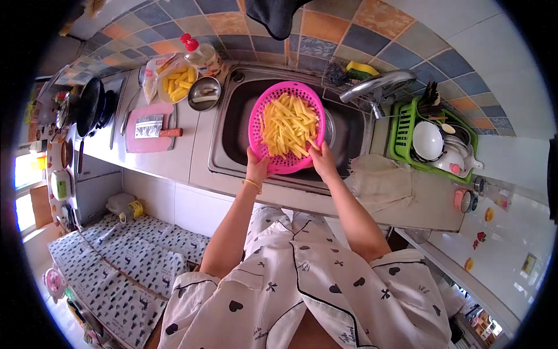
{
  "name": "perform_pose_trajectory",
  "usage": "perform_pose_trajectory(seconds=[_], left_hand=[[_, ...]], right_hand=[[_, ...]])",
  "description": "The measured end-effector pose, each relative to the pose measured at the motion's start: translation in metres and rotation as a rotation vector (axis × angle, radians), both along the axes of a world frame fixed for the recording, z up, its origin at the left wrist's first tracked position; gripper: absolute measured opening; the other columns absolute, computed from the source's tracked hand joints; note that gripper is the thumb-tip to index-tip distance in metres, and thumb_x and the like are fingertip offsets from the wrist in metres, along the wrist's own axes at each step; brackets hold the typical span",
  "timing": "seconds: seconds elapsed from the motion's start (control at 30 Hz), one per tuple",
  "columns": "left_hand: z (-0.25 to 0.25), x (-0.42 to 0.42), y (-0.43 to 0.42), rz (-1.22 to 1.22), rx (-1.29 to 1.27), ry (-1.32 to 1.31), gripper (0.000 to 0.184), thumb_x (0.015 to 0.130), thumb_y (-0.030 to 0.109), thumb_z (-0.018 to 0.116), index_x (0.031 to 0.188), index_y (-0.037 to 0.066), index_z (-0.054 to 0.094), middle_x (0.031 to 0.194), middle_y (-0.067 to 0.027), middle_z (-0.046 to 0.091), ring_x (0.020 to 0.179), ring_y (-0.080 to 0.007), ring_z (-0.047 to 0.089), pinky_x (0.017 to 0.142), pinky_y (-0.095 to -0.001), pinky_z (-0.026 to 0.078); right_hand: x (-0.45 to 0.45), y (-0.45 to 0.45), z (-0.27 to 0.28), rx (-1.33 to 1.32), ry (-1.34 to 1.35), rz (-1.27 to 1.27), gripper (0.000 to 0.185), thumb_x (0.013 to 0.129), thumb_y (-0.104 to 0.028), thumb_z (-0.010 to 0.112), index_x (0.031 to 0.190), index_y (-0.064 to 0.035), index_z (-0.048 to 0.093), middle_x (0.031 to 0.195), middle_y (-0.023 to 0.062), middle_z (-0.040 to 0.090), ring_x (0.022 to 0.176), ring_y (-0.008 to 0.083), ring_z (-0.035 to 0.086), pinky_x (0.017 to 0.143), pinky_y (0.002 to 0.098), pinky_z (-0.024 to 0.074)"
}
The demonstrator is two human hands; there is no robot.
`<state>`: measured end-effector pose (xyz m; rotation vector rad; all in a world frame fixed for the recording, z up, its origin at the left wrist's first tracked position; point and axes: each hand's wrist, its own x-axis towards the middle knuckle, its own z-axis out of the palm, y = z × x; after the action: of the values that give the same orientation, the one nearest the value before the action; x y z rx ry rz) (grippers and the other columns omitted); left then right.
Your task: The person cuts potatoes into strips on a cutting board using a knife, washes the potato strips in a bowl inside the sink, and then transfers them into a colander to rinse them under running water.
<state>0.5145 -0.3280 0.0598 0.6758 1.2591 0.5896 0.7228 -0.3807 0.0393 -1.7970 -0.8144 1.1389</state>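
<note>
A round pink colander (279,165) full of pale yellow cut strips (289,125) is held over the metal sink (239,110). My left hand (257,168) grips its near rim at the lower left, a yellow band on the wrist. My right hand (323,160) holds the rim at the lower right, its fingers beside the strips. Part of a metal bowl or basin (329,129) shows in the sink behind the colander's right side. The curved metal faucet (378,84) stands at the sink's back right.
Left of the sink are a metal bowl (204,104), a bowl of yellow pieces (179,84), a red-capped bottle (200,53), and a cleaver (149,127) on a pink board (150,145). To the right lie a cloth (381,181) and a green dish rack (403,132).
</note>
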Motion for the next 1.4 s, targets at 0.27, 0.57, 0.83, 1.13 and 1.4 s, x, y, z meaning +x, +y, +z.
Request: perform_pose_trajectory(seconds=[0.27,0.57,0.83,1.13,1.4], left_hand=[[-0.009,0.001,-0.002,0.199,0.035,0.020,0.040,0.087,0.007,0.051,0.120,0.020,0.033,0.117,-0.0045,0.051,0.093,-0.0190,0.060,0.059,-0.0325,0.057],[-0.008,-0.009,-0.009,0.247,-0.074,0.008,0.044,0.084,0.003,0.047,0.122,0.020,0.031,0.118,-0.0072,0.051,0.093,-0.0251,0.063,0.063,-0.0383,0.059],[-0.006,0.005,-0.013,0.316,-0.091,-0.074,0.044,0.082,0.002,0.047,0.120,0.020,0.032,0.116,-0.0069,0.053,0.088,-0.0233,0.064,0.062,-0.0344,0.058],[0.008,0.041,-0.035,0.419,-0.040,-0.012,0.041,0.086,0.004,0.048,0.118,0.023,0.031,0.112,-0.0038,0.054,0.087,-0.0202,0.062,0.062,-0.0321,0.055],[-0.005,0.012,-0.054,0.524,-0.146,-0.481,0.040,0.093,0.045,0.042,0.119,0.015,0.044,0.115,-0.0065,0.057,0.099,-0.0177,0.056,0.088,-0.0340,0.043]], right_hand=[[0.015,-0.012,0.025,0.006,0.737,0.205,0.091,0.079,-0.010,0.070,0.146,-0.0120,0.009,0.131,0.0126,0.044,0.108,0.0205,0.055,0.092,0.0316,0.0457],[0.055,-0.043,-0.147,-0.194,0.076,-0.147,0.034,0.081,-0.001,0.058,0.114,-0.0015,0.053,0.100,0.0115,0.063,0.087,0.0184,0.062,0.072,0.0269,0.0500],[0.039,-0.008,-0.099,-0.415,-0.166,-0.060,0.051,0.083,-0.016,0.061,0.126,-0.0026,0.038,0.107,0.0176,0.057,0.098,0.0233,0.059,0.082,0.0363,0.0485],[-0.012,0.002,0.016,-0.066,0.989,0.130,0.063,0.082,-0.017,0.060,0.137,-0.0152,0.029,0.127,0.0026,0.048,0.110,0.0156,0.051,0.088,0.0285,0.0453],[0.002,0.000,0.015,-0.016,0.581,-0.039,0.045,0.079,-0.013,0.056,0.122,-0.0062,0.046,0.111,0.0051,0.057,0.096,0.0148,0.056,0.077,0.0293,0.0480]])
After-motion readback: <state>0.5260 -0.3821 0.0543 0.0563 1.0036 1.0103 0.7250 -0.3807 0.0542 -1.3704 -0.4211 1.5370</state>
